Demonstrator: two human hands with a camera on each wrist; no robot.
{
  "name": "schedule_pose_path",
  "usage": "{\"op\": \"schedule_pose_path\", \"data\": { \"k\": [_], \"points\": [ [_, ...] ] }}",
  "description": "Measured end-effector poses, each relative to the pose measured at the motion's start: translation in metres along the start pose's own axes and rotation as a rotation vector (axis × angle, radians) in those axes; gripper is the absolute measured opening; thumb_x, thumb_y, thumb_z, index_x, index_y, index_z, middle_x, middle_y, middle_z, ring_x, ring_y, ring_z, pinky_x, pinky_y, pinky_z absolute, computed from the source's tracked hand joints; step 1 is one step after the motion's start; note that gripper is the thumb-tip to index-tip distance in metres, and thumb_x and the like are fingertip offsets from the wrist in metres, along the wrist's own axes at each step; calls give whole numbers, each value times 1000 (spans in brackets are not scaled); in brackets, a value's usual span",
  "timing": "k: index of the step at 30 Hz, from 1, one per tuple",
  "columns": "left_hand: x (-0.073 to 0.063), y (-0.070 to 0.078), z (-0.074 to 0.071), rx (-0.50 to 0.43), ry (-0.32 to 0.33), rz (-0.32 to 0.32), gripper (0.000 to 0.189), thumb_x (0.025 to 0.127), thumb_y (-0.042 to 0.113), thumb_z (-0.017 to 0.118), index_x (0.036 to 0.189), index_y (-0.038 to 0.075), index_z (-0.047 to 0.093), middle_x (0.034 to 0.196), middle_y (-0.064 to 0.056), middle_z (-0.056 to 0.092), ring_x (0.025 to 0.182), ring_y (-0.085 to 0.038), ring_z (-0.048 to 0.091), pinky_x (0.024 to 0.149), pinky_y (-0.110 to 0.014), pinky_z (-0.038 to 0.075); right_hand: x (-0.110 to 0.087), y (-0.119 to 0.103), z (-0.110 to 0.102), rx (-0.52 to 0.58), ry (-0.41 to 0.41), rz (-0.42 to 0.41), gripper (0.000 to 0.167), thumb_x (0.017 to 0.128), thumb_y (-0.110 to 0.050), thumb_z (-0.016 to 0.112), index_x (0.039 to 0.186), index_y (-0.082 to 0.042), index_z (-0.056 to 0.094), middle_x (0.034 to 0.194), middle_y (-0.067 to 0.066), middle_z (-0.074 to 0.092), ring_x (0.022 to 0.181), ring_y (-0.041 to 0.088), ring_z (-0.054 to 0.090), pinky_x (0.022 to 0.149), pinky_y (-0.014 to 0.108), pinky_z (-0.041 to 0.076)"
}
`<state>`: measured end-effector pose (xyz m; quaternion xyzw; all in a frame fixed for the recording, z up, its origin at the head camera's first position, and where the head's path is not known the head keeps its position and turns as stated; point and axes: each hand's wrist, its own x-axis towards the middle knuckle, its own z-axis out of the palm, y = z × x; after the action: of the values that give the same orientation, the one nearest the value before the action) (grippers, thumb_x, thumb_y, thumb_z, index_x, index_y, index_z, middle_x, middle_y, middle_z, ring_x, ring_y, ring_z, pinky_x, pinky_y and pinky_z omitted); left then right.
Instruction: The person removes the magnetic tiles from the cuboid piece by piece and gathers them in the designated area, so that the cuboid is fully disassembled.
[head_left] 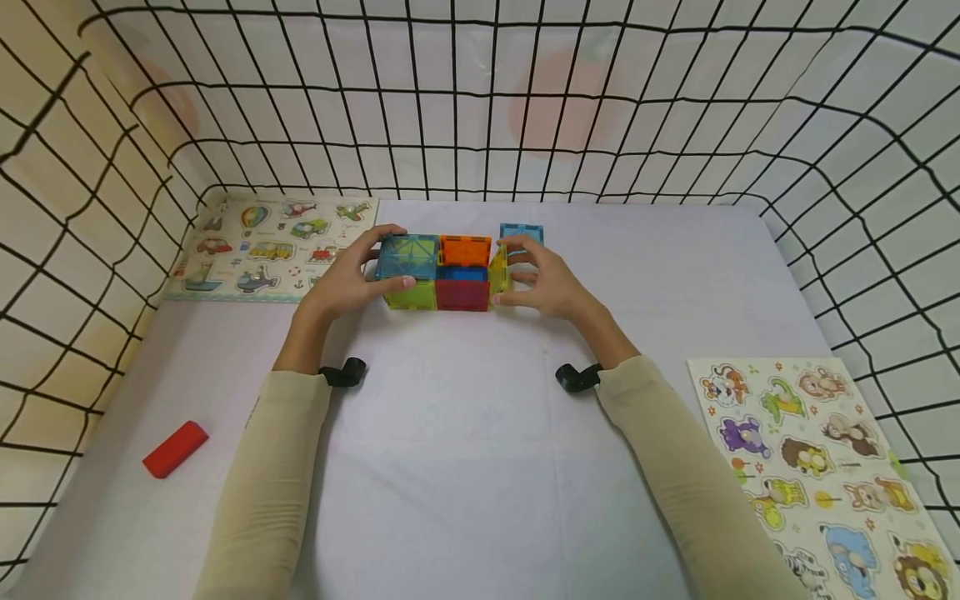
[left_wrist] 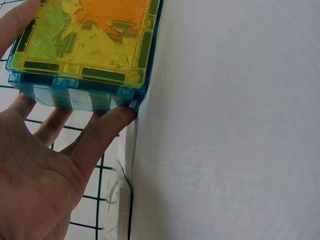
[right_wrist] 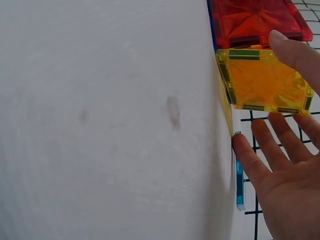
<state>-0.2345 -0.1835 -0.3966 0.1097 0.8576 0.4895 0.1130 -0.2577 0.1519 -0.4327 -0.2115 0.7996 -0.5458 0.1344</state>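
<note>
near left lies a red block, near right a board of animal pictures. farther in, left of centre, stands a box of coloured tiles: my left hand grips its left end, and my right hand holds a yellow tile at its right end. beyond are a vehicle picture board far left, 1 loose blue tile, then black wire mesh.

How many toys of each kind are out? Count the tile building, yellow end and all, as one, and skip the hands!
Tile building: 1
Loose blue tile: 1
Red block: 1
Picture boards: 2
Total: 5
</note>
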Motion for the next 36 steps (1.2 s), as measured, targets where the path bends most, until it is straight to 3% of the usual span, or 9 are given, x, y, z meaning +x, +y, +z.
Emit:
{"op": "schedule_pose_path", "data": {
  "k": [5,11,18,21,31,36],
  "points": [
    [-6,10,-1,6,-4,-2,77,88,29,81,154,24,41,164,-8,36,151,-43,32,116,-70,31,2,3,1,21,-12,-7,91,76,1,89,151,-5,37,149,17,50,139,34,50,117,50,43],
    [-6,10,0,-8,12,5,76,87,27,82,152,22,43,161,-8,39,149,-41,35,115,-68,34,1,2,2,-51,28,-42,87,76,-4,90,150,-11,44,143,14,53,134,32,56,112,48,48],
    [9,-17,1,9,22,9,77,86,31,83,152,31,43,162,-3,39,150,-39,34,116,-69,33,-4,-8,-2,-129,60,-21,88,77,-14,91,152,-21,46,140,10,52,135,32,56,109,51,50],
    [11,-21,1,14,26,14,78,85,34,84,151,36,43,162,0,39,150,-37,35,115,-69,33,-6,-11,-5,-159,61,-9,89,77,-15,91,153,-22,45,141,11,50,133,32,56,106,52,53],
    [10,-24,1,13,22,24,79,85,34,85,151,35,43,161,1,40,150,-37,36,115,-69,33,-11,-17,-20,-266,43,66,87,79,-18,89,154,-18,44,150,8,48,133,30,52,107,47,53],
    [8,-16,1,11,21,8,77,86,32,84,151,32,43,161,-2,40,150,-38,35,116,-68,33,-13,-14,-32,-284,58,99,83,79,-18,89,150,-15,47,150,7,49,133,31,52,108,48,52]
  ]
}}
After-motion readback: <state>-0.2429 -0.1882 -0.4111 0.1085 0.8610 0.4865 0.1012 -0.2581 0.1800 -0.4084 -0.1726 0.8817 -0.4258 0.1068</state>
